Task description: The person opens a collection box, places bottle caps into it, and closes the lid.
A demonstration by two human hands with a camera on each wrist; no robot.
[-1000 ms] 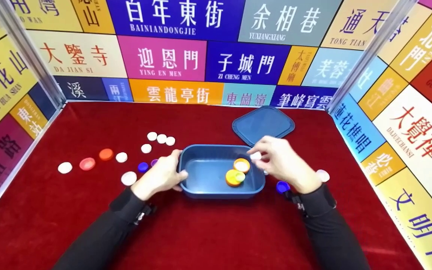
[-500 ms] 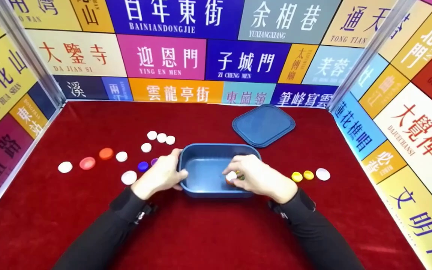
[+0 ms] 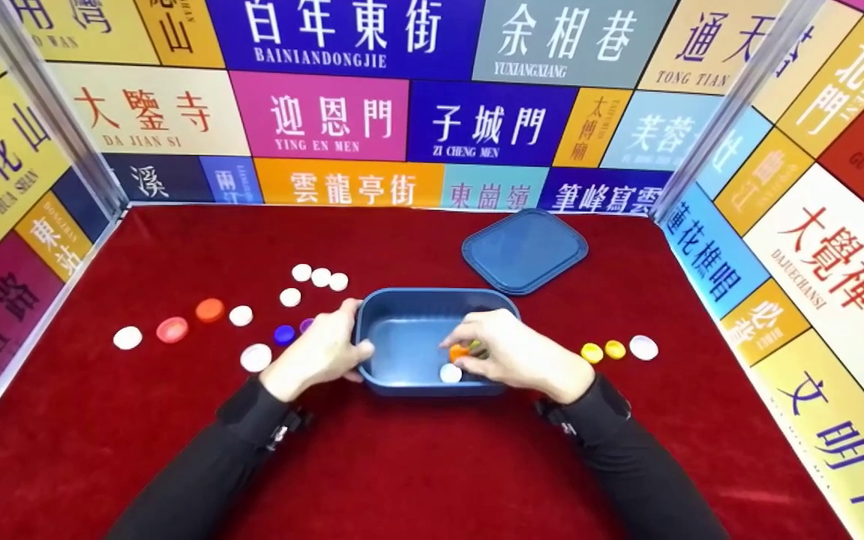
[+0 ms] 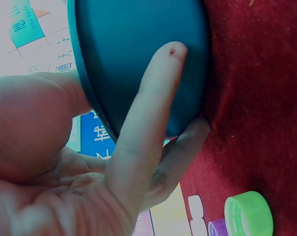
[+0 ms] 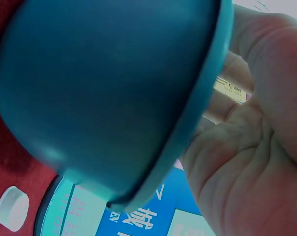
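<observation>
A dark blue rectangular box (image 3: 409, 352) stands on the red cloth. My left hand (image 3: 327, 341) grips its left end, thumb over the rim; in the left wrist view the fingers (image 4: 153, 93) lie along the outer wall. My right hand (image 3: 507, 349) reaches over the right rim, thumb and fingers apart inside. A white bottle cap (image 3: 451, 373) lies on the box floor just below the fingertips. An orange cap (image 3: 460, 353) shows between thumb and fingers. The hand covers most of the other caps there. In the right wrist view, the box wall (image 5: 99, 98) hides the fingertips.
Left of the box lie several white caps (image 3: 290, 297), red caps (image 3: 172, 330) and a blue one (image 3: 284, 335). A green cap (image 4: 249, 214) shows beside the left hand. Two yellow caps (image 3: 592, 353) and a pale one (image 3: 643, 347) lie right. The lid (image 3: 526, 251) lies behind.
My right hand has moved left from the right rim into the box with the white cap and let it go; the cap now lies on the floor. The left hand keeps its grip.
</observation>
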